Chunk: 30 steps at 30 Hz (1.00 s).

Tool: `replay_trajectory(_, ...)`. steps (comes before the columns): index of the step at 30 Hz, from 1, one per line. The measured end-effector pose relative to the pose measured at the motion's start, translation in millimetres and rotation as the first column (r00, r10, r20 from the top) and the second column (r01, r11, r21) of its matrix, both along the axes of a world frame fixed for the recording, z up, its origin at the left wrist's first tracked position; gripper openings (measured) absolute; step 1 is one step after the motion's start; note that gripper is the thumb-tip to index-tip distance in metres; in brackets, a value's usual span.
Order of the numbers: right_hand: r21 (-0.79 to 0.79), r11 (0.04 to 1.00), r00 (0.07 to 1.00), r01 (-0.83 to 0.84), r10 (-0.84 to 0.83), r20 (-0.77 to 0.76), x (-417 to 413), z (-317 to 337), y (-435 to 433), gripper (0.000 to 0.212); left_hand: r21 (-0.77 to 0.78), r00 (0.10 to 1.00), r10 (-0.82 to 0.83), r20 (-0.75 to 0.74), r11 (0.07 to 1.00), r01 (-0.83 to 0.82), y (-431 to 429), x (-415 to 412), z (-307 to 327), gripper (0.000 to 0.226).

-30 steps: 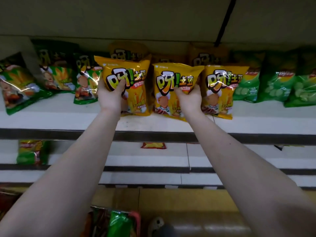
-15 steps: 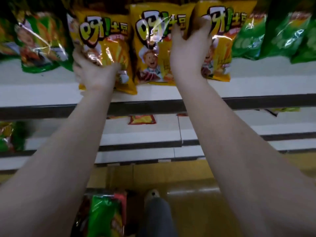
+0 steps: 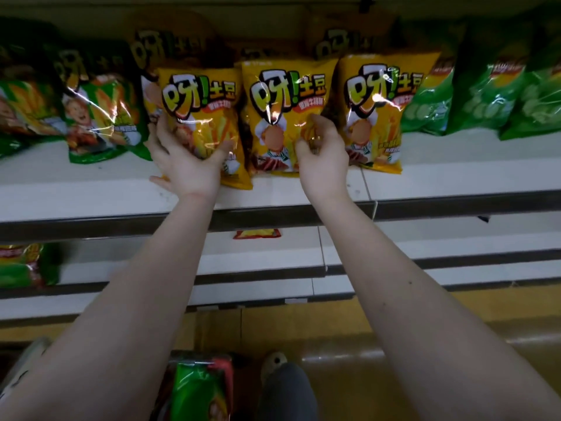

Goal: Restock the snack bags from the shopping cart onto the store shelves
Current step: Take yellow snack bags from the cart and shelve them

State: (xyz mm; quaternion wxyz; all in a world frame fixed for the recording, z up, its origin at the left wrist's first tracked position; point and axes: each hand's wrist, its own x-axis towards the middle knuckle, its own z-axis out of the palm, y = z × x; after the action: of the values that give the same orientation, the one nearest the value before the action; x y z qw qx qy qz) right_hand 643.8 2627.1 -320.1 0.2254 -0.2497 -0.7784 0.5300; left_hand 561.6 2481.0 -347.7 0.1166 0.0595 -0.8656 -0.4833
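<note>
Compared with 0.5 s ago, the head view sits higher, so the 3 yellow bags now stand mid-picture instead of at the top edge. The left hand (image 3: 185, 165) has shifted to cup the lower part of the left yellow bag (image 3: 200, 117), its fingers curled round the bag's left edge and its thumb across the front. The right hand (image 3: 321, 153) has dropped from high in the gap between the other 2 bags to the lower right of the middle yellow bag (image 3: 282, 117). Its fingers curl against the film there, but whether they pinch it or only touch it cannot be told. The right yellow bag (image 3: 379, 117) stands free just beside it. All 3 rest upright in a row on the white shelf (image 3: 455, 180), between green bags on the left (image 3: 100, 117) and green bags on the right (image 3: 485, 95). The left hand covers the left bag's bottom corner. A second row of yellow bags behind is too dark to read. On a lower shelf lies a small red and yellow packet (image 3: 256, 233), half hidden under the shelf lip. The shopping cart (image 3: 226, 372) is cut off at the bottom edge, with only a green bag (image 3: 197, 387) inside showing, beside a shoe (image 3: 273, 363).
</note>
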Motion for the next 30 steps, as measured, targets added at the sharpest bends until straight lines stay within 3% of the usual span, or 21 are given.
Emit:
replay_trajectory(2,-0.025,1.0,1.0,0.013,-0.013,-0.01,7.9,7.3,-2.4,0.042,0.003,0.998,-0.015,-0.058,1.0,0.015,-2.4,11.7,9.5,0.095)
replay_trajectory(8,-0.064,0.997,0.994,-0.041,0.034,-0.104,51.2,33.3,-3.5,0.041,0.21,0.988,-0.095,-0.12,0.971,0.118,9.8,67.2,37.3,0.071)
replay_trajectory(14,-0.106,0.984,0.979,-0.146,0.128,-0.16,124.7,64.2,-0.2,0.037,0.417,0.972,-0.212,-0.106,0.878,0.237,35.8,166.6,81.3,0.04)
replay_trajectory(18,-0.131,0.968,0.962,-0.214,0.186,-0.2,187.1,84.7,2.2,0.034,0.467,0.969,-0.223,-0.11,0.848,0.249,43.9,245.6,107.6,0.022)
replay_trajectory(30,-0.253,0.854,0.886,-0.454,0.402,-0.232,339.5,119.1,-43.6,0.015,0.497,0.995,-0.03,-0.096,0.864,0.075,-13.5,442.4,144.5,0.024)
